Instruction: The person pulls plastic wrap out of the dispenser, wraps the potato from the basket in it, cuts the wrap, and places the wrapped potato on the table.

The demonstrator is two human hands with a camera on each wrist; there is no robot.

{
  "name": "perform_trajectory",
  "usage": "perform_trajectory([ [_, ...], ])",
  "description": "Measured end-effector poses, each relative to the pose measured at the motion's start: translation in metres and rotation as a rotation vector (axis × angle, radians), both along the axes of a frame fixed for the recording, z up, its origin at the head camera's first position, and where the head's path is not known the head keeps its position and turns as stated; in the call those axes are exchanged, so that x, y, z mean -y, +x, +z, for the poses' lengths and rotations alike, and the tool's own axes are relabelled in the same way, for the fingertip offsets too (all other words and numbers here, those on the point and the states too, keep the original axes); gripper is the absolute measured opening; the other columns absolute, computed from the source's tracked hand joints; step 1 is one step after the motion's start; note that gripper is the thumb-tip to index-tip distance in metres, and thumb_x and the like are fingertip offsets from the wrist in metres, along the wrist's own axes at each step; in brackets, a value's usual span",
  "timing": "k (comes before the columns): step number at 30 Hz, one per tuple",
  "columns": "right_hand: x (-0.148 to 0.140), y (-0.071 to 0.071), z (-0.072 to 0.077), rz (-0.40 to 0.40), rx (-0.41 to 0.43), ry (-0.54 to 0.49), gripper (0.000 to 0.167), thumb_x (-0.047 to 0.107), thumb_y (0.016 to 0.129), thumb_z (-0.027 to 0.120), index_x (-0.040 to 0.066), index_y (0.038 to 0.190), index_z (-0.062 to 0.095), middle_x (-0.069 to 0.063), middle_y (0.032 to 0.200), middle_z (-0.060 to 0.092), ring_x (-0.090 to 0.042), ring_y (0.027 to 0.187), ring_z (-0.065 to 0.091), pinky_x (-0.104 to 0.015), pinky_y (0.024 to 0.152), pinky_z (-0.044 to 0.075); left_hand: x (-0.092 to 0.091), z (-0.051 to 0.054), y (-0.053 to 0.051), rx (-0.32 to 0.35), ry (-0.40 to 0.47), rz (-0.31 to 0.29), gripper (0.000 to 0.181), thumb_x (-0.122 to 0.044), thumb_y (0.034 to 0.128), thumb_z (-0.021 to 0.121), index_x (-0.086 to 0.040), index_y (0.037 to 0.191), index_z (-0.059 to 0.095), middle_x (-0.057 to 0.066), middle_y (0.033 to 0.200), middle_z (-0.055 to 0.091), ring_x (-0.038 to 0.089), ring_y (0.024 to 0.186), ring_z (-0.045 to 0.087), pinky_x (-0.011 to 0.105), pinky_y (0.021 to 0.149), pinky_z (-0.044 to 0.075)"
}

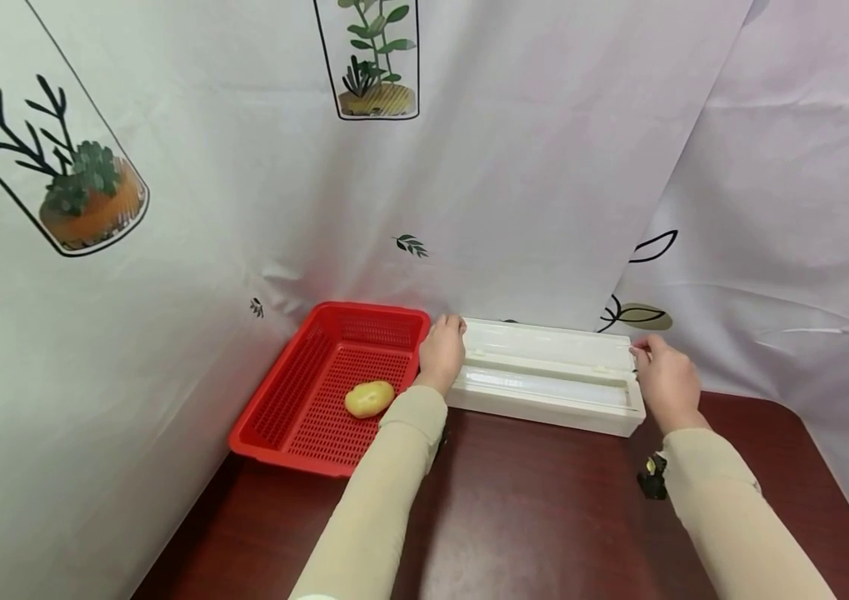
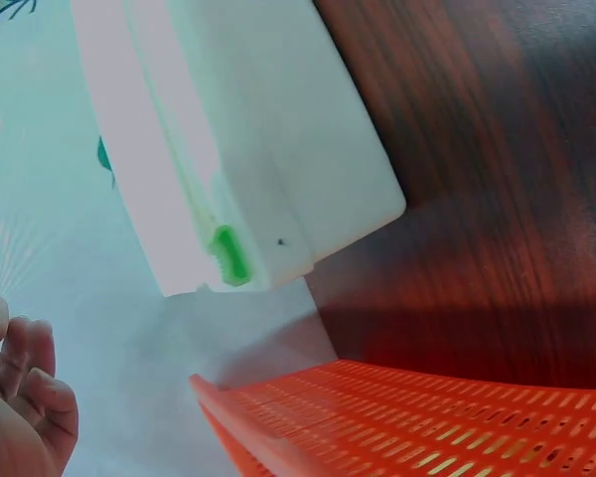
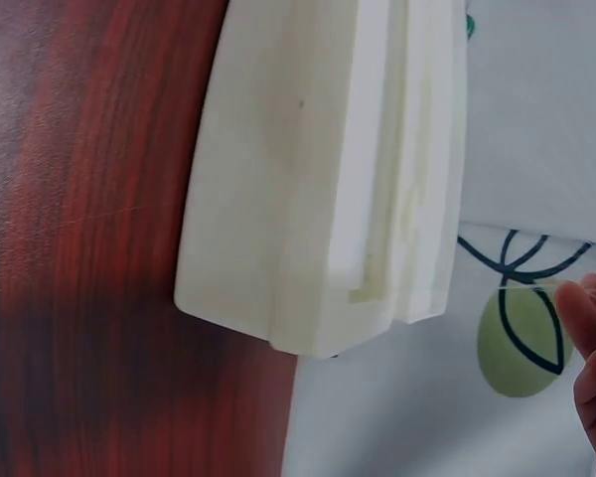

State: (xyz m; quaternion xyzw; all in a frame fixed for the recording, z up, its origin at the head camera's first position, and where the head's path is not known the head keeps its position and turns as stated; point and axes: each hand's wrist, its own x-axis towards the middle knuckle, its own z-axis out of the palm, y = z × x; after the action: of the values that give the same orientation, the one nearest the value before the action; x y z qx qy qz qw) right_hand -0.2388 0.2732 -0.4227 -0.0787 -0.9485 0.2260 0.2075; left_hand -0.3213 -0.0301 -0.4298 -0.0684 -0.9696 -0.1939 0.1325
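A long white cling film dispenser box (image 1: pixel 544 410) stands on the table with its lid (image 1: pixel 551 343) raised at the back and a pale roll (image 1: pixel 544 385) inside. At the box's left end, my left hand (image 1: pixel 442 352) pinches clear cling film (image 2: pixel 8 253), which shows as fine streaks in the left wrist view. My right hand (image 1: pixel 667 385) is at the right end, pinching the film's other side; a thin edge runs from its fingertips in the right wrist view. Most of the film is too transparent to make out. A green piece (image 2: pixel 230 256) sits at one box end.
Left of the box is a red perforated plastic basket (image 1: pixel 285 457), holding a yellow potato (image 1: pixel 369 399). Both stand on a dark red wood-grain table (image 1: pixel 536 508). A patterned white curtain (image 1: pixel 529 208) hangs close behind the box and basket.
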Motion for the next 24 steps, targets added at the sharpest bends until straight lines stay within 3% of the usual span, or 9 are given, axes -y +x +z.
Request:
perform_trajectory([
  [7, 0.001, 0.001, 0.011, -0.005, -0.042, -0.006, 0.016, 0.016, 0.096, 0.050, 0.003, 0.101, 0.057, -0.026, 0.088, 0.062, -0.047, 0.078, 0.056, -0.055, 0.062, 0.039, 0.001, 0.009, -0.001, -0.023, 0.048, 0.008, 0.015, -0.024, 0.0977, 0.046, -0.015, 0.098, 0.058, 0.001, 0.103, 0.049, 0.017, 0.094, 0.054, 0.034, 0.062, 0.050],
  [14, 0.002, 0.002, 0.022, -0.022, -0.060, -0.020, 0.018, 0.017, 0.096, 0.049, 0.004, 0.104, 0.058, -0.025, 0.091, 0.063, -0.046, 0.079, 0.056, -0.054, 0.061, 0.038, 0.002, 0.021, 0.001, -0.061, 0.059, -0.006, 0.015, -0.024, 0.0975, 0.046, -0.015, 0.100, 0.058, -0.001, 0.096, 0.057, 0.016, 0.093, 0.056, 0.034, 0.070, 0.050],
  [20, 0.003, 0.004, 0.031, -0.031, -0.106, -0.042, 0.018, 0.019, 0.097, 0.049, 0.005, 0.102, 0.058, -0.021, 0.078, 0.064, -0.037, 0.067, 0.059, -0.047, 0.054, 0.037, 0.002, 0.031, 0.002, -0.072, 0.074, 0.005, 0.019, -0.026, 0.0981, 0.045, -0.016, 0.103, 0.059, -0.002, 0.098, 0.060, 0.016, 0.096, 0.057, 0.035, 0.072, 0.050],
  [24, 0.003, 0.006, 0.036, -0.028, -0.140, -0.058, 0.019, 0.019, 0.097, 0.049, 0.004, 0.102, 0.059, -0.017, 0.072, 0.064, -0.033, 0.063, 0.060, -0.044, 0.056, 0.038, 0.002, 0.036, 0.003, -0.117, 0.061, -0.004, 0.020, -0.026, 0.0977, 0.045, -0.015, 0.103, 0.061, -0.002, 0.098, 0.062, 0.016, 0.095, 0.056, 0.032, 0.075, 0.048],
])
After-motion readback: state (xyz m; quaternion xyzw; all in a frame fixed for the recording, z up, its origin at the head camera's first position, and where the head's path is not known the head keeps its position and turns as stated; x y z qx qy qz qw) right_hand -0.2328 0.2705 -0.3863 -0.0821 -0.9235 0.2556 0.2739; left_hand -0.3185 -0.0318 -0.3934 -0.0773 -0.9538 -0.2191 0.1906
